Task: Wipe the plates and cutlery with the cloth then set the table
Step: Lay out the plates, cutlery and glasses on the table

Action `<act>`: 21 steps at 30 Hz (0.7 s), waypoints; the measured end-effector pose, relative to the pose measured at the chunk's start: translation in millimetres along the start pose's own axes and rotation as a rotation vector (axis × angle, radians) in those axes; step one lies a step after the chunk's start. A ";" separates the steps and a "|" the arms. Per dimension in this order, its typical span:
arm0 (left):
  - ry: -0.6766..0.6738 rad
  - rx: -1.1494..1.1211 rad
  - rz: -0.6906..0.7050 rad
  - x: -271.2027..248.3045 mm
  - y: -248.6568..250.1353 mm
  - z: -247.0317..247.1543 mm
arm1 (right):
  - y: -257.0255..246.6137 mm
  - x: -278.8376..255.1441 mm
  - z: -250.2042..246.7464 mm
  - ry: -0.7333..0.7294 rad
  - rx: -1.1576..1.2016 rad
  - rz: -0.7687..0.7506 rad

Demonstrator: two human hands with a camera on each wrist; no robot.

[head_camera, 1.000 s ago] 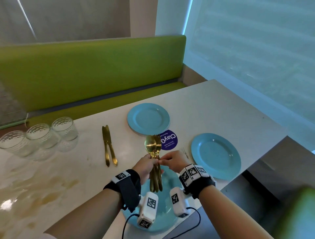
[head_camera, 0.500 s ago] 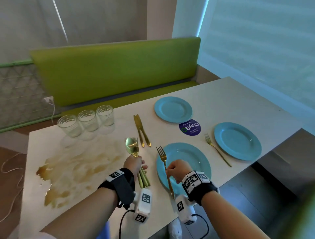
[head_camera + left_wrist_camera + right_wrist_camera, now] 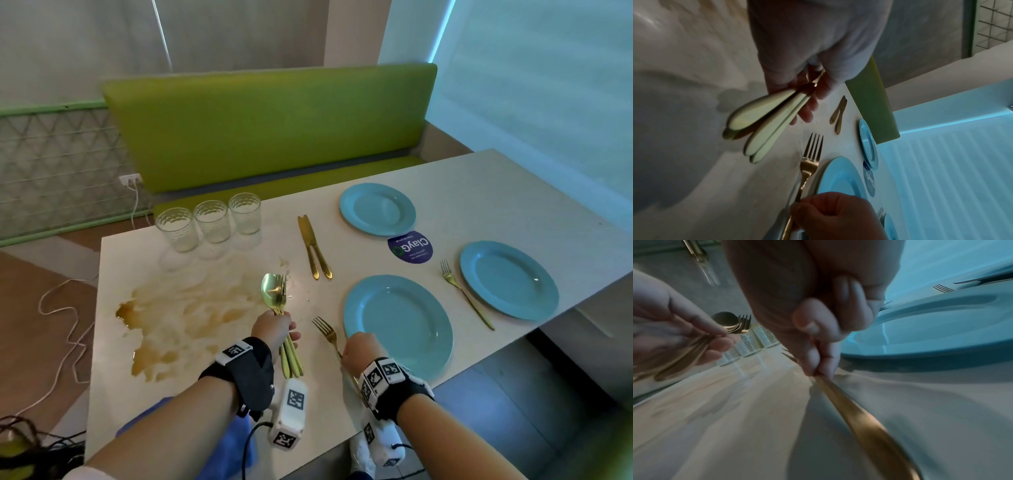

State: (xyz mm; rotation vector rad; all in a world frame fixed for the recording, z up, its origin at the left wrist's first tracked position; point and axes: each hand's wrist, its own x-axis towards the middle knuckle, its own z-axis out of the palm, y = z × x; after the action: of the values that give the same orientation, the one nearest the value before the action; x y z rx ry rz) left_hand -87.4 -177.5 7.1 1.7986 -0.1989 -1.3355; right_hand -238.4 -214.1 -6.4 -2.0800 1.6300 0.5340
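My left hand (image 3: pixel 275 329) grips a bundle of gold cutlery (image 3: pixel 274 294), spoons with a fork, bowls pointing away; its handles (image 3: pixel 764 123) fan out below the fist. My right hand (image 3: pixel 358 353) pinches the handle of a single gold fork (image 3: pixel 325 334) just left of the near blue plate (image 3: pixel 397 329), tines pointing away and low over the table. That fork's handle (image 3: pixel 861 412) runs toward the wrist camera. A second plate (image 3: pixel 376 209) sits at the far side, and a third (image 3: pixel 508 279) on the right has a fork (image 3: pixel 466 294) beside it. A blue cloth (image 3: pixel 236 442) lies under my left forearm.
Two gold knives (image 3: pixel 313 246) lie side by side behind my hands. Three empty glasses (image 3: pixel 210 221) stand at the far left. A brown spill (image 3: pixel 188 315) spreads over the table's left half. A round purple sticker (image 3: pixel 410 247) sits between the plates. The table edge (image 3: pixel 479 356) is near right.
My right hand drew one fork from the bundle and carried it from the near plate's left rim down to the table beside the plate. The left hand kept the rest.
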 end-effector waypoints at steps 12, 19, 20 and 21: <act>-0.108 0.020 0.018 -2.6 5.3 2.7 | -5.2 -6.2 -12.2 0.092 0.105 0.051; -0.317 -0.001 0.073 -5.4 27.5 12.3 | -17.3 6.1 -65.0 0.219 0.523 -0.168; -0.330 0.001 0.077 -4.9 30.7 15.2 | -17.8 8.6 -70.9 0.254 0.507 -0.184; -0.340 0.012 0.078 -3.9 34.7 18.3 | -17.7 11.2 -76.1 0.287 0.468 -0.211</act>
State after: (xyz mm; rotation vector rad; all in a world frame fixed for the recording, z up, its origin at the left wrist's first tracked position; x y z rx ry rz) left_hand -92.4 -206.4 33.5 1.5468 -0.4566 -1.5794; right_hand -216.4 -262.1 52.2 -1.9902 1.4760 -0.2113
